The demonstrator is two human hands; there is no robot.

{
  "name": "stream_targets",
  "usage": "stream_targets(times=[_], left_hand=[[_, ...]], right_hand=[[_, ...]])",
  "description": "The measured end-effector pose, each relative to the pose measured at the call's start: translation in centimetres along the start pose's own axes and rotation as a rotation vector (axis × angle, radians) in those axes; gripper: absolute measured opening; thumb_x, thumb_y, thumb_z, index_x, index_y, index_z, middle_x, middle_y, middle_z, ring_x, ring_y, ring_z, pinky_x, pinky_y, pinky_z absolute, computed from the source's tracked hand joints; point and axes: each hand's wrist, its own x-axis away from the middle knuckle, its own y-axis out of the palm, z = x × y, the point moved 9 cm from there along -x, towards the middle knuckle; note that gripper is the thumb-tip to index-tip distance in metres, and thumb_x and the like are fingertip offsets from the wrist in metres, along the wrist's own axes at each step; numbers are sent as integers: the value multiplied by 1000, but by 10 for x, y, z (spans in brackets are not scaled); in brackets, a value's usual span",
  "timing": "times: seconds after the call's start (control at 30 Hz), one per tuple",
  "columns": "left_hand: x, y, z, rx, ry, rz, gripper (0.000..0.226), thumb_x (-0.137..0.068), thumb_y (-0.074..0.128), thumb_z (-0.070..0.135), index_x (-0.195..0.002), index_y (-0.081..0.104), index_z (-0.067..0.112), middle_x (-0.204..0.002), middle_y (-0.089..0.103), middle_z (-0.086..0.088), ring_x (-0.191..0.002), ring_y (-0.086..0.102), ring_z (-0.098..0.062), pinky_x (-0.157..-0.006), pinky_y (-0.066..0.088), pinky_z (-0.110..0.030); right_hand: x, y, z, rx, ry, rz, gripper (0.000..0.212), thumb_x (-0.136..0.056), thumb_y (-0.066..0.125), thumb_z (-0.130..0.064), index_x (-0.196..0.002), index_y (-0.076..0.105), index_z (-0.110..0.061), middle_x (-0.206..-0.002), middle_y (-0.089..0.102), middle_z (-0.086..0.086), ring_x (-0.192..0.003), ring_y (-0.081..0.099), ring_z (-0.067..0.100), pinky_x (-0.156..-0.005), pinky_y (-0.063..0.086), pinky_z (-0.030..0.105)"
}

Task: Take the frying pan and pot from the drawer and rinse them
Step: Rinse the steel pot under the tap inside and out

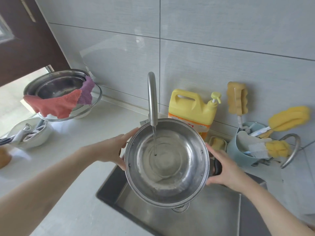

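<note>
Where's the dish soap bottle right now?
The yellow dish soap bottle stands on the counter against the tiled wall, just right of the faucet and behind the pot, with the blue brush holder further right.

Both bare forearms are extended forward from the lower corners of the view, converging toward a shared grip. The left hand is held palm inward against the left flank of what is gripped, its fingers spread and curled along the side, the thumb raised near the upper edge. The right hand is closed on the opposite flank, the thumb laid forward and the fingers wrapped under. Both wrists are kept nearly straight, at roughly the same height.
</note>
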Motion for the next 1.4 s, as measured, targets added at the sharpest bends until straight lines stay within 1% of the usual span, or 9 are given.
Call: stream_targets(times=[0.1,0.2,0.3,0.43,0.53,0.63,0.93,1.1,1.4], left_hand=[[-5,26,-11,88,-31,-80,131,-60,93,30,-142,-6,60,-99,57,38,-89,56,15,-79,43,-7],[-7,43,-18,110,-84,-163,133,-53,94,39,-136,-5,71,-124,57,11,-104,62,-6,-91,52,-26],[-6,45,-14,137,-87,-204,131,-57,94,30,-137,-2,69,-130,54,6,-109,63,-16,-93,54,-37],[-5,40,-5,82,-18,-162,135,-55,94,33,-143,-4,63,-137,45,30,-127,44,4,-108,38,-22],[-6,40,-4,17,6,-46,138,-50,93,48,-146,-6,57,-146,37,24,-135,37,0,-114,32,-29],[-5,47,-4,-104,-11,57,138,-52,88,57,-145,-14,57,-149,35,10,-135,40,-15,-110,36,-36],[5,77,22,-372,51,399,137,-61,79,65,-141,-32,50,-110,48,1,-93,57,-22,-74,48,-32],[26,74,60,-518,284,705,150,-45,92,54,-156,-3,22,-80,52,-4,-56,52,-22,-49,44,-29],[66,46,113,-625,468,1063,90,-80,60,58,-142,22,7,-97,46,-8,-70,51,-27,-54,49,-39]], right_hand=[[0,-23,-7,94,34,-92,122,-48,94,-39,-140,19,-65,-119,51,-6,-97,57,7,-82,41,7],[4,-28,-10,88,26,-195,115,-47,91,-39,-132,24,-74,-129,57,-14,-107,60,16,-94,49,26],[14,-15,-4,23,33,-232,113,-54,92,-20,-131,24,-67,-127,43,-49,-127,48,10,-93,42,9],[22,7,13,-31,49,-127,119,-54,91,-19,-137,18,-62,-132,36,-39,-126,41,-4,-92,32,0],[25,19,21,-50,34,-57,123,-53,89,-25,-144,13,-58,-141,34,-24,-130,27,-15,-94,26,-2],[28,20,30,-32,20,4,123,-57,89,-18,-146,13,-54,-138,38,-8,-125,39,4,-89,30,-1],[69,10,42,203,-34,196,124,-72,84,-20,-140,-7,-67,-131,25,-22,-91,51,6,-76,47,16],[103,-5,30,384,-60,359,133,-65,90,-22,-148,-8,-53,-130,33,-5,-80,50,4,-64,56,29],[150,-55,-37,606,-300,565,150,-43,98,-14,-155,1,-35,-113,41,14,-67,62,27,-46,55,34]])
